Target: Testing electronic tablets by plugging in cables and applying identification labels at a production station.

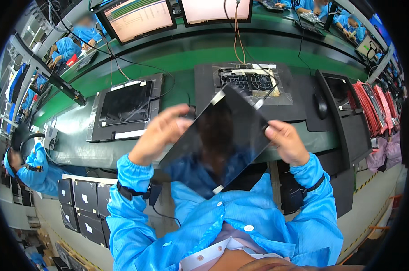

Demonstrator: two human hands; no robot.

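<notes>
Glossy black panel is lifted off the bench but not yet set down, tilted before the torso, its right corner pinched by the right hand while the partly open left hand lies at its left edge, grip unclear.

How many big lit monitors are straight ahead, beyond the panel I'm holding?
2: a left monitor, upper left of the view, and a right monitor, top centre; both cut off above.
</notes>
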